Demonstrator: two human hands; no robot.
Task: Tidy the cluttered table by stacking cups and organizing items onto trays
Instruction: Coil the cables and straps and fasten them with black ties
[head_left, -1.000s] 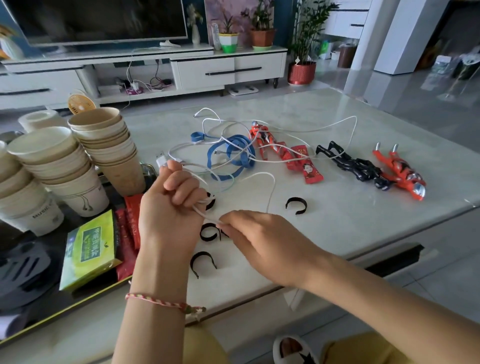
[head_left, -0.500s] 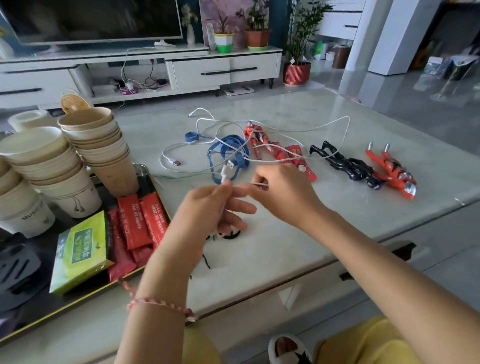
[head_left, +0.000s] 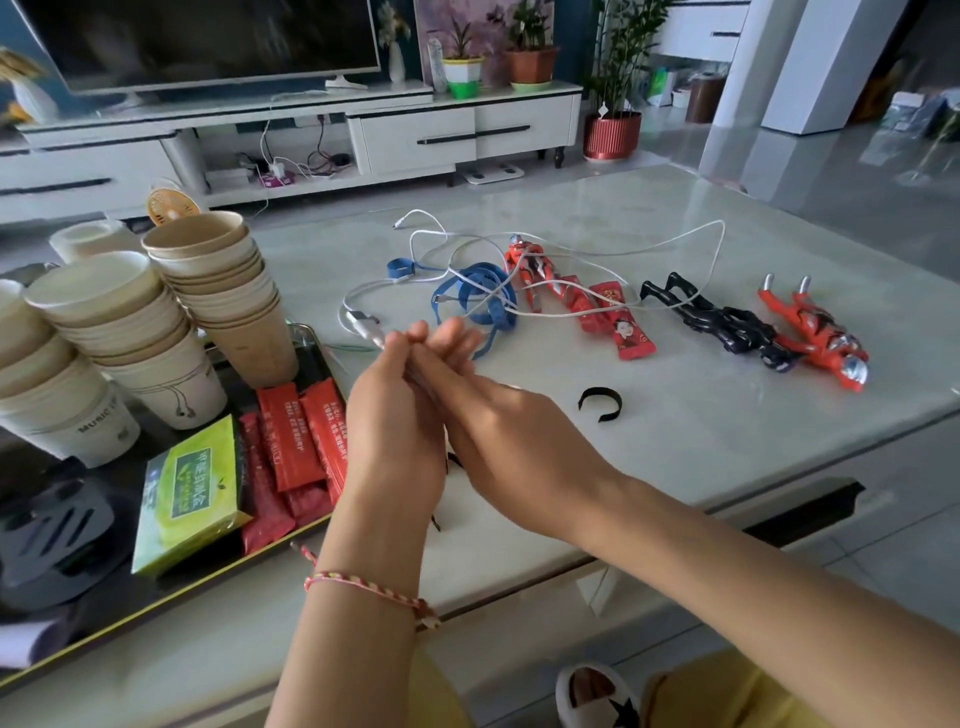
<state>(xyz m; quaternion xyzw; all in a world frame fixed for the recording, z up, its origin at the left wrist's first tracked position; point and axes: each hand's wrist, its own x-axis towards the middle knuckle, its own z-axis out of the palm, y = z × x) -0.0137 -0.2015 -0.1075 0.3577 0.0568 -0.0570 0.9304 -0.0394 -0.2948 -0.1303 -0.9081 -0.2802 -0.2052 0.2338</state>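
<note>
Head view: left hand (head_left: 395, 415) and right hand (head_left: 504, 436) are meeting above the near edge of the pale marble surface (head_left: 675, 441), fingers pressing against each other. Left hand is pinching the white charging cable (head_left: 362, 325) just behind its plug, with the plug sticking out past its fingertips on the far left side. Right hand's fingers are lying fairly straight against the left; cannot tell if they are gripping the cable. Braided red bracelet (head_left: 363, 587) is sitting on the left wrist.

The rest of the cable is looping away beyond the hands across the blue fabric lanyard (head_left: 478, 296), a red-and-silver toy figure (head_left: 530, 270) and red snack packets (head_left: 623, 332). Further to the right of the hands, a black toy figure (head_left: 727, 322) and a second red toy figure (head_left: 815, 338) are lying side by side. A black curved band (head_left: 600, 402) is lying just right of the right hand.

Left of the hands, a dark tray with a gold rim (head_left: 156, 592) is carrying stacked beige paper cups (head_left: 218, 291), more stacked white paper cups (head_left: 119, 332), a green box (head_left: 192, 493) and red sachets (head_left: 296, 436). The sachets are lying nearest the left hand.
</note>
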